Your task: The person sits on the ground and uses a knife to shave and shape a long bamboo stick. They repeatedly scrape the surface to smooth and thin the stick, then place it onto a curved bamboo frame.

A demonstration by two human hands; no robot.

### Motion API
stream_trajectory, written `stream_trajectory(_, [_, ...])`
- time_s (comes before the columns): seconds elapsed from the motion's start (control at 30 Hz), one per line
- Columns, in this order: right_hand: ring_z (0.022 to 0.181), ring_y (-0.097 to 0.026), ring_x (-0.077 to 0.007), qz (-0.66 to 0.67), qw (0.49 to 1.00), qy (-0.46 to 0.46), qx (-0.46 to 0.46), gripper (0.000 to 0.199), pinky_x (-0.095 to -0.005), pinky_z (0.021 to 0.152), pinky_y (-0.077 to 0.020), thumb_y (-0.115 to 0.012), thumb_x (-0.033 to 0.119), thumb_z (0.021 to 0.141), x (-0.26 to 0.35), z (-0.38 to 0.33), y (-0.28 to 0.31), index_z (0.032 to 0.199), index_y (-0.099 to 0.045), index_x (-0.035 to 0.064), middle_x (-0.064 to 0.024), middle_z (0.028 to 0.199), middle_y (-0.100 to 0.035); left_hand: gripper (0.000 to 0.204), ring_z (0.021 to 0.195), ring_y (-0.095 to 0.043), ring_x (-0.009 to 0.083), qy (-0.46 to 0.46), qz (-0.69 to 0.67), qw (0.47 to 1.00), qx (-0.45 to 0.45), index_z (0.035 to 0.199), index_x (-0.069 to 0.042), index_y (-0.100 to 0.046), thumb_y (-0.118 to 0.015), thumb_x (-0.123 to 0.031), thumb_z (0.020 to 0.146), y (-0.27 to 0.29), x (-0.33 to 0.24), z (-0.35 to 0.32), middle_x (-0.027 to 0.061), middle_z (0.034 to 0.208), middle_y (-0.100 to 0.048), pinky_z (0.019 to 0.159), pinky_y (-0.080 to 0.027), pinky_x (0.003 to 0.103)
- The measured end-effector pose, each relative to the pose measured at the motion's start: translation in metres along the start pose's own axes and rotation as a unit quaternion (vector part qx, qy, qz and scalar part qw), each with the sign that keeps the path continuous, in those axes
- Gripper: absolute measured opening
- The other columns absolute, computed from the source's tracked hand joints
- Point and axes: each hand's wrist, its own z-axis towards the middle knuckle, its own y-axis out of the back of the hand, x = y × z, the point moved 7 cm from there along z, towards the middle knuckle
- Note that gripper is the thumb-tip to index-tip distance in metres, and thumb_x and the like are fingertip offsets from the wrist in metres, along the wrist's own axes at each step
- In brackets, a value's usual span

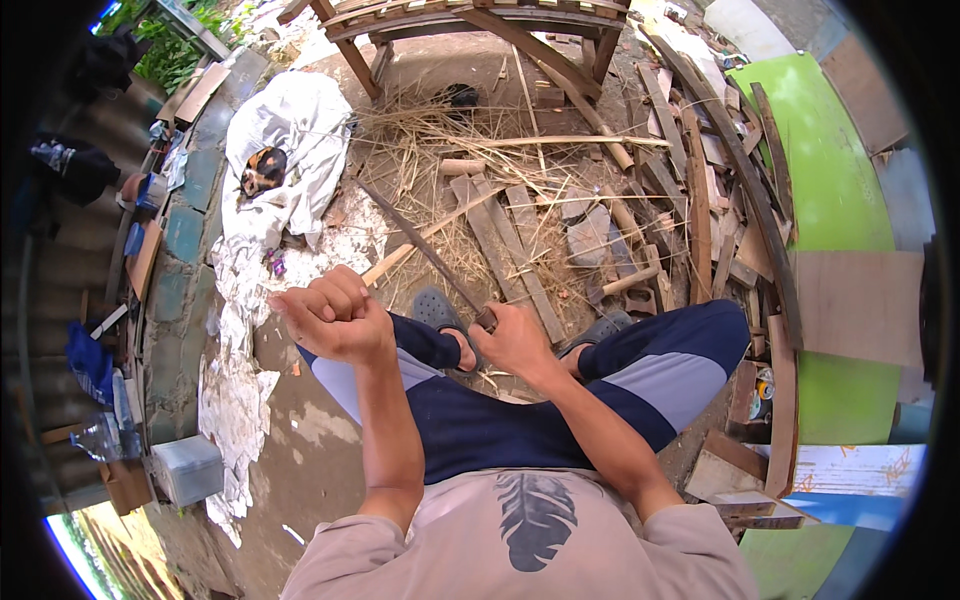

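My right hand (516, 343) is closed round the short handle of a long knife (424, 247), in front of my lap. Its narrow dark blade slants away up and to the left, over the straw-covered ground. Held up to the left, my left hand (340, 316) is curled into a fist. A pale bamboo strip (428, 232) runs behind the blade, and its near end meets the edge of this fist. Whether the fingers grip the strip is hidden. Both hands are apart from each other, above my spread knees.
A wooden bench (470, 22) stands ahead. Loose planks (515, 255) and straw (420, 150) litter the ground. At left, a cat (264, 171) lies curled on a white cloth (300, 115) beside a low block wall (180, 300). Long boards and a green panel (815, 160) lie at right.
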Motion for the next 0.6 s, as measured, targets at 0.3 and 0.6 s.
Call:
stream_trajectory(0.3, [0.077,-0.067,-0.0428,-0.026,0.986,-0.165,-0.012,0.036,-0.046,0.072,-0.0529,-0.065,0.029,0.078,-0.104,0.057,-0.008,0.089,-0.068,-0.0048,-0.0264,0.079,-0.067,0.05,0.036,-0.013,0.0073,0.018,-0.03,0.999,0.013,0.061,-0.018,-0.026,-0.041,-0.033,0.106,0.006,0.005,0.003,-0.0051,0.043,-0.018,0.038,-0.02,0.025])
stream_trajectory(0.6, [0.066,-0.065,-0.0395,0.025,0.999,0.042,0.001,0.028,-0.0444,0.064,-0.0497,-0.066,0.025,0.077,-0.011,0.019,-0.012,0.082,-0.068,-0.0023,-0.0235,0.069,-0.065,0.048,0.036,-0.016,0.0074,0.02,-0.074,0.992,0.098,0.061,-0.017,-0.03,-0.039,-0.033,0.106,0.007,0.004,0.002,-0.0052,0.042,-0.023,0.041,-0.028,0.025])
